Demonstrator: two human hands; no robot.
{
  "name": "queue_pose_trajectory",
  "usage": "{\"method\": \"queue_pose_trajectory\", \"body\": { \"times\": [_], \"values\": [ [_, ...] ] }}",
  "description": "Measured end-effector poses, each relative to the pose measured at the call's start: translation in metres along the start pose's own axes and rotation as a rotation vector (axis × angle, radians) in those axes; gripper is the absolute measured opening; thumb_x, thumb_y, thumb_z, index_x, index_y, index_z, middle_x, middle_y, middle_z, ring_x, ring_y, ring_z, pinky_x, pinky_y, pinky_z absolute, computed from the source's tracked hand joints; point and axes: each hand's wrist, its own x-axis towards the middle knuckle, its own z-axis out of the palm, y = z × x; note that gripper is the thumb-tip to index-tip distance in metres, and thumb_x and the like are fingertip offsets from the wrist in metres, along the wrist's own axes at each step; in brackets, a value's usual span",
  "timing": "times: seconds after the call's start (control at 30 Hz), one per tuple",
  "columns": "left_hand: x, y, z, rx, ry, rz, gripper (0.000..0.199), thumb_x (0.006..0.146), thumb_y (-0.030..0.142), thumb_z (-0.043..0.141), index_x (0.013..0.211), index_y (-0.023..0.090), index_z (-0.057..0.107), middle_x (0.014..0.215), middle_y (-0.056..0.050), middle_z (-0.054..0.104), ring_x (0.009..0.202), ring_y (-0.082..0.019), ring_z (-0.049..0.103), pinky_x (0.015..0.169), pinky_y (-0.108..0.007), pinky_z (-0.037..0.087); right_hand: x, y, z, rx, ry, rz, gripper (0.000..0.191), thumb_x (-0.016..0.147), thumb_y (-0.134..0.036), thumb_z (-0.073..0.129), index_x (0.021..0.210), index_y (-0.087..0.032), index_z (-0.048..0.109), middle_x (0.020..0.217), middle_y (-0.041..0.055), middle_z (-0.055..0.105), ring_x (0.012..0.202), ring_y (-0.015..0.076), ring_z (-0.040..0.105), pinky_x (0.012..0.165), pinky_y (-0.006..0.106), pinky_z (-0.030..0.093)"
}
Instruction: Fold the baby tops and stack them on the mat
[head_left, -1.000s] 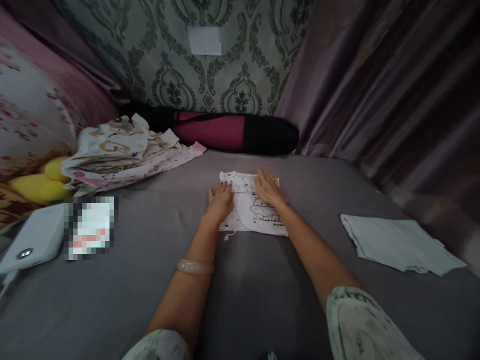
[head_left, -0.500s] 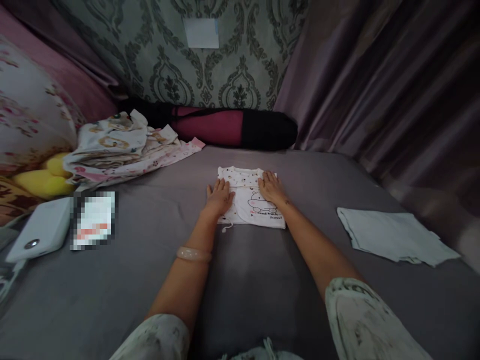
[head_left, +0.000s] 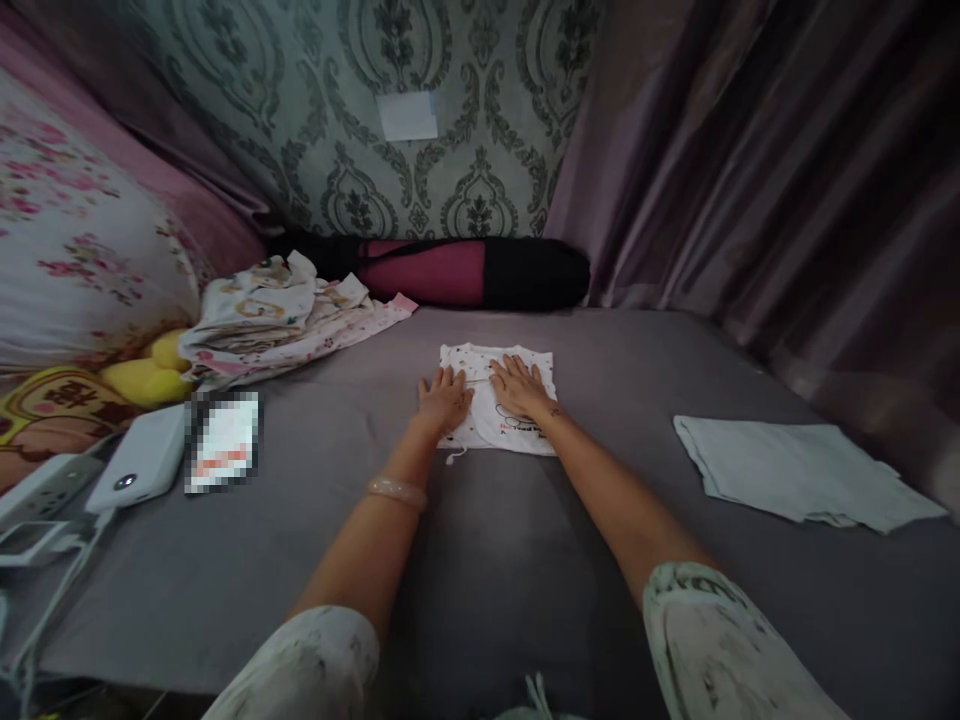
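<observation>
A white garment lies on grey bedding under the left hand, at its left edge, and the right hand, both flat, fingers spread; it looks folded, speckled, printed with lettering

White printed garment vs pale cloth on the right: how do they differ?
The printed garment has small marks, a drawing and lettering; the pale cloth looks plain. The left hand and right hand rest on the printed garment; neither touches the pale cloth. Both items lie on the grey sheet.
</observation>
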Motion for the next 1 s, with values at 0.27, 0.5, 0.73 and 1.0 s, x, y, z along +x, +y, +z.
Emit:
{"method": "queue_pose_trajectory", "body": {
  "times": [0.27,0.5,0.73,1.0],
  "values": [
    [0.034,0.0,-0.028,0.085,0.197,0.052,0.05,0.099,0.04,0.022,0.126,0.015,0.056,0.133,-0.015,0.057,0.127,-0.027,0.049,0.111,-0.049,0.026,0.006,0.033,-0.018,-0.05,0.193,0.064,0.057,0.099,-0.041,0.017,0.148,-0.015,0.034,0.157,0.0124,0.025,0.145,0.0259,0.015,0.117,0.05,0.009],
    [0.056,-0.022,0.008,0.036,0.126,0.25,0.061,0.099,0.044,0.017,0.147,0.012,0.033,0.155,-0.014,0.03,0.144,-0.028,0.023,0.117,-0.047,0.016,-0.001,0.05,-0.003,-0.116,0.09,-0.058,0.057,0.1,-0.042,0.017,0.15,-0.019,0.03,0.157,0.0101,0.025,0.145,0.0253,0.019,0.117,0.045,0.012],
    [0.057,-0.023,0.011,0.033,0.107,0.223,0.062,0.098,0.046,0.014,0.15,0.014,0.028,0.157,-0.011,0.026,0.145,-0.026,0.02,0.117,-0.046,0.017,0.001,0.053,0.002,-0.101,0.099,-0.055,0.059,0.099,-0.045,0.014,0.15,-0.02,0.03,0.157,0.0084,0.025,0.145,0.0248,0.018,0.117,0.046,0.011],
    [0.036,-0.012,-0.011,0.145,0.176,0.274,0.064,0.098,0.045,0.022,0.148,0.006,0.027,0.157,-0.019,0.022,0.146,-0.029,0.016,0.117,-0.049,0.008,-0.009,0.042,-0.018,-0.04,0.043,-0.051,0.062,0.099,-0.046,0.018,0.153,-0.016,0.022,0.159,0.0116,0.017,0.146,0.0256,0.012,0.118,0.049,0.006]
  ]
}}
